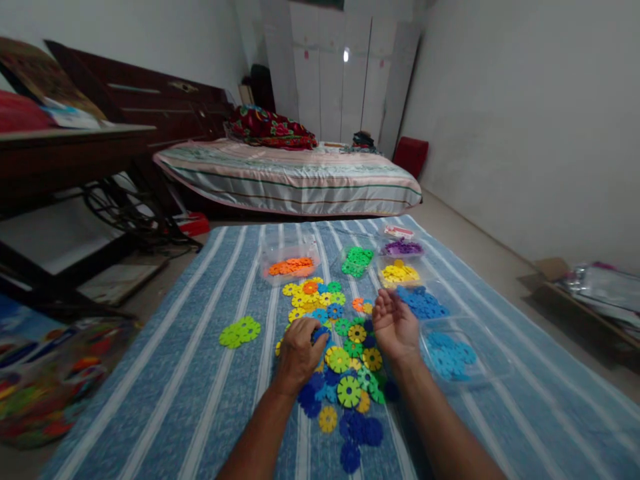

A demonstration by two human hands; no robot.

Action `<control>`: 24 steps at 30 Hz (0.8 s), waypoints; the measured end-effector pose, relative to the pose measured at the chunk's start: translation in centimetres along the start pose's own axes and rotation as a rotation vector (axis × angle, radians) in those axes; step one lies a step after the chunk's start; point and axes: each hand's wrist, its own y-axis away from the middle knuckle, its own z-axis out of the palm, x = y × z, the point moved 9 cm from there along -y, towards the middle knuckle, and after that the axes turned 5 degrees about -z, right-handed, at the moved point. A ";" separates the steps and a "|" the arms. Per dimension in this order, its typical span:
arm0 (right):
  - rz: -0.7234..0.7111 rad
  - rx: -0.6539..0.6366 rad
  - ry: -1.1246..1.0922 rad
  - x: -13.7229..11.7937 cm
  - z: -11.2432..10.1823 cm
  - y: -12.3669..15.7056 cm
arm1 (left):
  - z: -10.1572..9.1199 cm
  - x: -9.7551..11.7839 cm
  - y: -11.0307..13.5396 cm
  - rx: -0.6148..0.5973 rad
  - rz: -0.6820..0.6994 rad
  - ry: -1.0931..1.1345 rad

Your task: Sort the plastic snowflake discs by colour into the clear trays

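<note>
A mixed heap of plastic snowflake discs [339, 360] in yellow, green, orange and blues lies on the striped cloth [200, 373]. At the heap's left side, my left hand [299, 347] has its thumb and fingers closed on a dark blue snowflake disc [321, 335]. My right hand [397, 325] is turned palm up at the heap's right edge, its fingers loosely curled and apart, with nothing visible in it. Just beyond it are blue discs [424, 302]. Light blue discs [450, 355] fill a clear plastic tray [495, 363] beside my right wrist.
Clear containers hold orange discs [293, 267], green discs [357, 261], yellow discs [399, 274] and purple discs [403, 247]. Lime green discs [240, 332] lie apart on the left. A bag of colourful pieces [70, 380] sits at lower left. A bed [295, 177] stands beyond.
</note>
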 end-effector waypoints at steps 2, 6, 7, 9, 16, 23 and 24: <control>0.025 -0.015 0.044 0.5 0.0 0.1 | -0.1 0.0 0.0 0.018 0.007 -0.003; 0.104 -0.048 0.229 2.3 -0.1 0.6 | -0.3 0.0 0.2 0.031 0.015 -0.011; 0.105 -0.055 0.269 2.6 -0.1 0.8 | -0.4 0.0 0.2 0.032 0.014 -0.012; 0.079 -0.080 0.339 2.8 0.1 1.1 | -0.5 -0.1 0.2 0.043 0.003 -0.007; -0.193 -0.158 0.749 0.9 0.8 1.5 | -0.9 -1.5 0.3 0.052 -0.203 0.084; -0.817 -0.287 1.439 -2.1 2.4 2.1 | -1.4 -4.2 0.5 0.094 -0.523 0.298; -0.836 -0.277 1.490 -2.0 2.1 1.9 | -1.5 -4.4 0.4 0.102 -0.542 0.328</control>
